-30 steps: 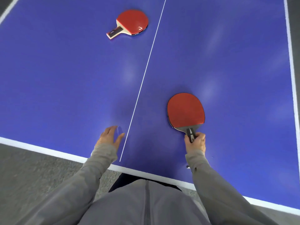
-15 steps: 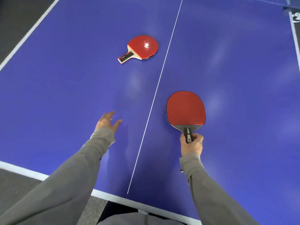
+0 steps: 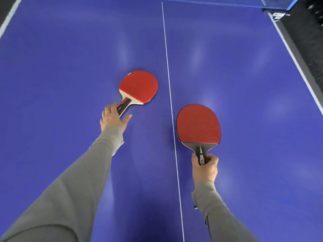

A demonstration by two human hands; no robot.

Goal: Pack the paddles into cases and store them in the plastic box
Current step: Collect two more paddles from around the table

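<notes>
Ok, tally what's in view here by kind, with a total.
Paddles: 2, the pale-handled paddle touched by the left hand, the dark-handled paddle gripped by the right hand.
Tables: 1, the blue table.
Nets: 1, the net, only partly in view.
Total: 4.

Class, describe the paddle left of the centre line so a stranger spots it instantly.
On the blue table, look just left of the white centre line. The pale-necked paddle lies flat there; its neighbour, the dark-necked paddle, is gripped by the right hand.
</notes>
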